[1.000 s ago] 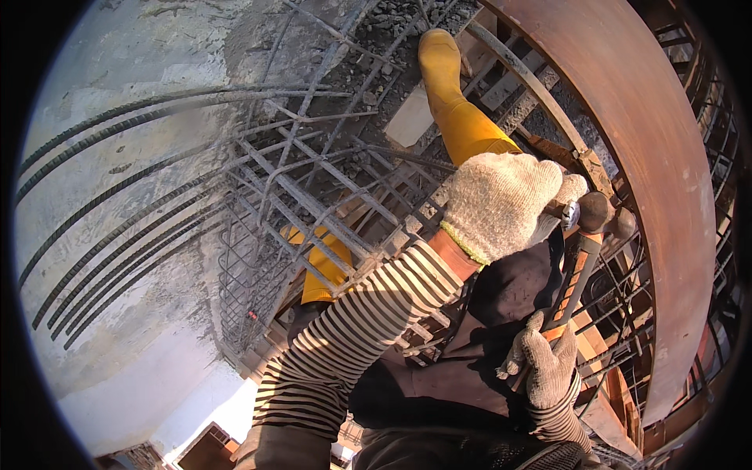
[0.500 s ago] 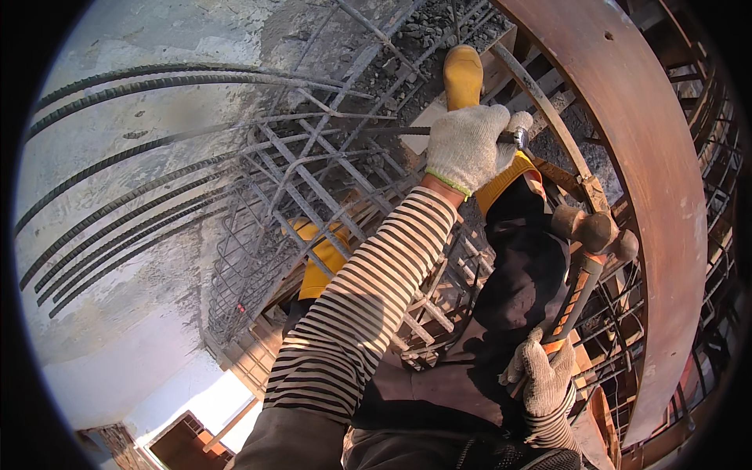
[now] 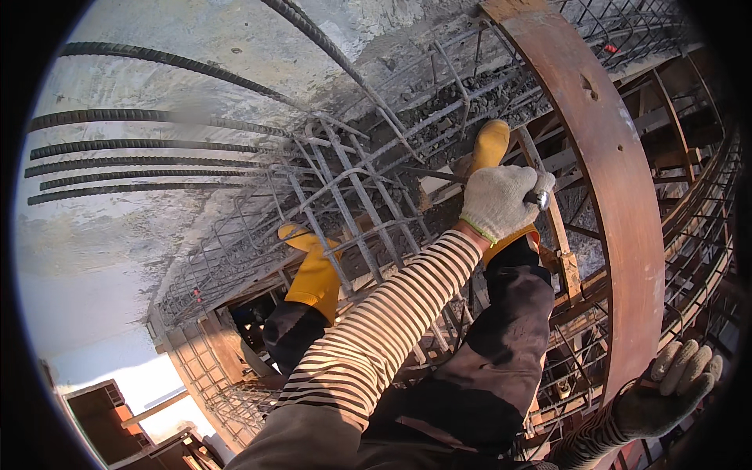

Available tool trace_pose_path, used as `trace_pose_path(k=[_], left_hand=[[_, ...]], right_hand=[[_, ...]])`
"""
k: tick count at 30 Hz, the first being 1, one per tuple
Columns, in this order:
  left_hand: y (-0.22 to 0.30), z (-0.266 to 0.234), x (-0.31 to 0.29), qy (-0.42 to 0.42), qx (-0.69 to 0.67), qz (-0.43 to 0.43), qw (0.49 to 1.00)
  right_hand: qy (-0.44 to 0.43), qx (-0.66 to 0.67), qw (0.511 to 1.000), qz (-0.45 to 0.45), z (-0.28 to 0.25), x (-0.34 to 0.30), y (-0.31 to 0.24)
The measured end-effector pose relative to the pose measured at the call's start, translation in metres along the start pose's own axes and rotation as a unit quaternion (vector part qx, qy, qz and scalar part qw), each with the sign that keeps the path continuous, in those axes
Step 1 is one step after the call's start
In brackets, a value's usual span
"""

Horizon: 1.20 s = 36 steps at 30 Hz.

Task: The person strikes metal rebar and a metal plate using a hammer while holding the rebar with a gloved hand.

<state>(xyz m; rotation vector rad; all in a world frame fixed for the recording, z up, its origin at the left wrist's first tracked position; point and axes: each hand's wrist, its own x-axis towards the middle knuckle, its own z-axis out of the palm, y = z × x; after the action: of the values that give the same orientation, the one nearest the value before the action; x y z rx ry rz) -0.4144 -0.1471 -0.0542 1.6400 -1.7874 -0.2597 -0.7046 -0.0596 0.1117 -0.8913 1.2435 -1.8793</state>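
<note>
My left hand (image 3: 501, 197), in a pale knit glove, is closed around a dark steel rod (image 3: 433, 173). The rod's shiny end sticks out at the thumb side, and its other end runs left toward the rebar. Low at the right edge is my right hand (image 3: 664, 393), gloved and with its fingers curled, apart from the left. Its palm side is dark, and whatever it may hold is hidden; no hammer shows now. Beneath my left forearm lies a lattice of grey rebar (image 3: 360, 223). My yellow boots (image 3: 315, 274) stand among the bars.
A curved rust-brown steel plate (image 3: 619, 188) arches between my hands. Several long ribbed bars (image 3: 149, 117) project across the concrete (image 3: 196, 39) at the left. More rebar mesh (image 3: 697, 274) and timber (image 3: 568, 270) lie around the plate. Broken rubble (image 3: 462, 110) lies near the far boot.
My right hand has swung outward to the lower right, and the hammer it held has left view. My left hand keeps its grip on the rod. The whole view has turned and shifted.
</note>
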Motion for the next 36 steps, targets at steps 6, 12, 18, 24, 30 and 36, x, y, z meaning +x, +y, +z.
trace_pose_path(k=[6,12,18,24,30,36], left_hand=[[0.072,-0.049,0.020,0.119,-0.134,0.081,0.980],[0.074,-0.085,0.037,0.091,-0.100,0.087,0.987],[0.006,-0.057,0.035,0.103,-0.016,-0.010,0.994],[-0.027,-0.042,0.022,0.085,-0.015,-0.055,0.995],[-0.029,-0.038,0.035,0.138,0.021,-0.090,0.986],[-0.023,-0.029,0.043,0.122,0.055,-0.133,0.982]], right_hand=[[-0.129,0.139,0.976,0.109,0.008,-0.040,0.025],[-0.077,-0.124,0.954,0.262,0.008,-0.085,0.040],[-0.112,-0.201,0.906,0.355,-0.016,-0.107,0.055],[-0.160,-0.197,0.895,0.367,-0.007,-0.113,0.052],[-0.149,-0.144,0.929,0.306,0.016,-0.086,0.040],[-0.116,0.032,0.993,-0.008,0.044,0.020,-0.002]])
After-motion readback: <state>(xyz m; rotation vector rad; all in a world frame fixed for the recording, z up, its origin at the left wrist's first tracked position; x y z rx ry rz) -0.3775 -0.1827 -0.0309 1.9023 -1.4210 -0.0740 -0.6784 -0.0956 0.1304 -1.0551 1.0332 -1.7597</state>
